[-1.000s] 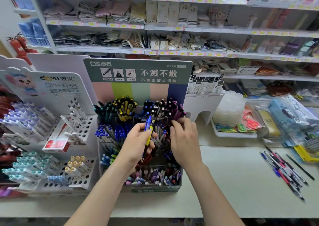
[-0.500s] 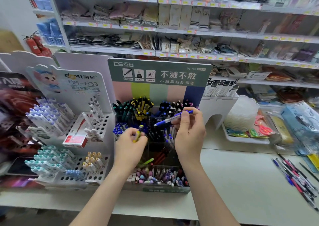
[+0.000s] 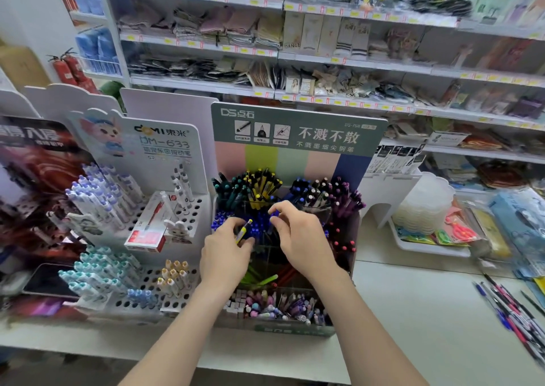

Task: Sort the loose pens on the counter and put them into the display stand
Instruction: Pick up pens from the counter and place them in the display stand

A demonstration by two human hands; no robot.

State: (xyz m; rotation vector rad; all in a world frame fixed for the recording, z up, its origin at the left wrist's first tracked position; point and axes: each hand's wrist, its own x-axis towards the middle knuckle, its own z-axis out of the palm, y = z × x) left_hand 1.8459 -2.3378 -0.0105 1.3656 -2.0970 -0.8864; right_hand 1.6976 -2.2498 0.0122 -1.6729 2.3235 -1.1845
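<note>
The green-headed display stand point(image 3: 298, 133) sits on the white counter, its clear compartments packed with upright pens grouped by colour. My left hand point(image 3: 227, 253) hovers over the blue-pen compartment and grips a yellow pen point(image 3: 244, 230) between thumb and fingers. My right hand point(image 3: 300, 235) is beside it, pinching the top of a blue pen point(image 3: 275, 214) that stands down among the other blue pens. A heap of loose pens point(image 3: 513, 317), blue, red and black, lies on the counter at the far right.
A white peg-hole stand point(image 3: 165, 149) with pastel pens and a red box point(image 3: 147, 227) stands to the left. A white tray point(image 3: 424, 245) with scissors and stacked clear lids is at the right. Stocked shelves point(image 3: 339, 58) run behind the counter.
My right hand carried the blue pen from above the stand down into the blue compartment. My left hand stayed over the stand with the yellow pen. The camera moved closer and leftward.
</note>
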